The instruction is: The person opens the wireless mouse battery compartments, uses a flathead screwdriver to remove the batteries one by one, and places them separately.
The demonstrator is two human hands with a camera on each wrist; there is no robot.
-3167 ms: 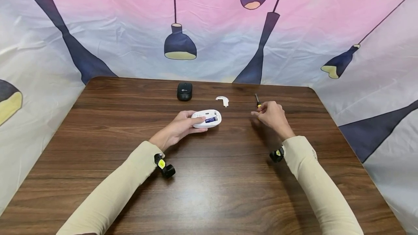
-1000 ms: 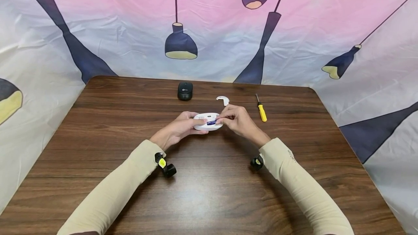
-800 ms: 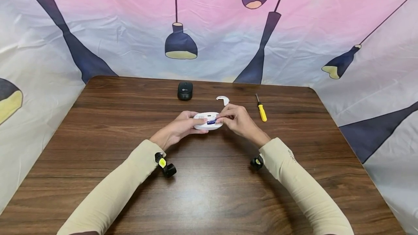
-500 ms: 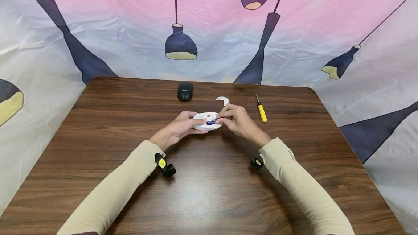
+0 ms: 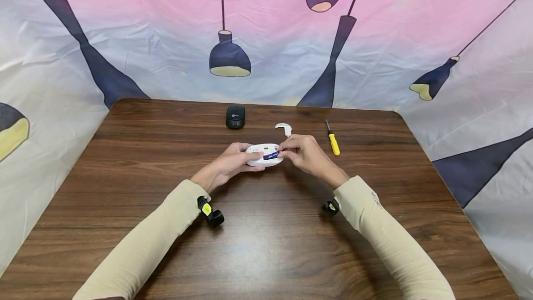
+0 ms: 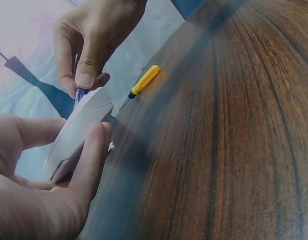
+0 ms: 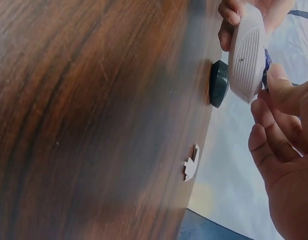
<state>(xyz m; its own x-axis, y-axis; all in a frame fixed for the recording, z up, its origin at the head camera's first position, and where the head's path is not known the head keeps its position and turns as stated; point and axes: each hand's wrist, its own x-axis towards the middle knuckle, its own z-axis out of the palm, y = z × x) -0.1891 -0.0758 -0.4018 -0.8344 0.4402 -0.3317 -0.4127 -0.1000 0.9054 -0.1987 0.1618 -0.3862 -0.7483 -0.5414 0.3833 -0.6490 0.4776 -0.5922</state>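
My left hand [image 5: 225, 165] holds a white computer mouse [image 5: 259, 147] underside up above the table, thumb across its bottom face. A blue battery [image 5: 270, 156] sits slanted at the mouse's open battery compartment, its right end raised. Thumb and fingers of my right hand [image 5: 307, 153] pinch that raised end. From the left wrist view, part of the battery [image 6: 80, 94] shows between the right fingertips and the mouse [image 6: 76, 137]. In the right wrist view the mouse [image 7: 247, 55] hides most of the compartment, and the battery [image 7: 267, 62] shows only at its edge.
A white battery cover [image 5: 285, 128] lies on the brown wooden table [image 5: 258, 244] behind the mouse. A yellow-handled screwdriver [image 5: 334, 143] lies to the right. A black mouse [image 5: 235, 117] stands near the back edge, before a printed cloth [image 5: 275, 59].
My right hand has left the screwdriver and come left to the white mouse. Over the last half second the battery's right end has been lifted up and to the right. My left hand stays put.
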